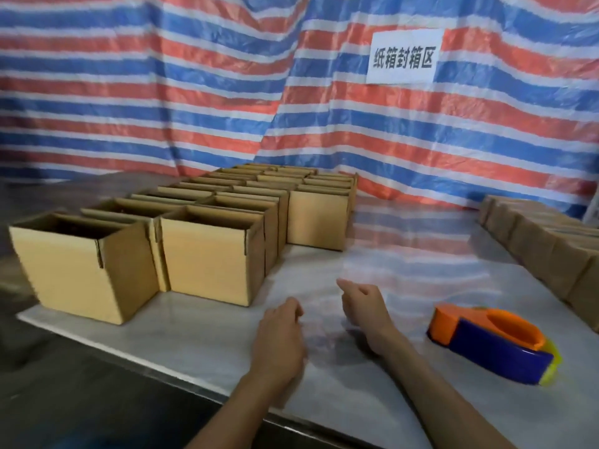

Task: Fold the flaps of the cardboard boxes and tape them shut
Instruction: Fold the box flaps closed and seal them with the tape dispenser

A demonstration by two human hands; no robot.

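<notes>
Poised over the pale table with left hand and right hand loosely curled, pinching nothing, apart from the open cardboard boxes standing at ten o'clock and the orange-and-blue tape dispenser lying at three o'clock of the fingers.

Both hands hang just above the pale table, holding nothing: the left hand with fingers loosely curled, the right hand just beside it, forefinger stretched toward the boxes. To the left, open cardboard boxes stand upright in tight rows from the near edge to the far side, touching one another. An orange and blue tape dispenser lies to the right of the hands, apart from them. A second row of boxes, blurred, lines the right edge. Behind hangs a red, white and blue striped tarp bearing a white sign with black characters
</notes>
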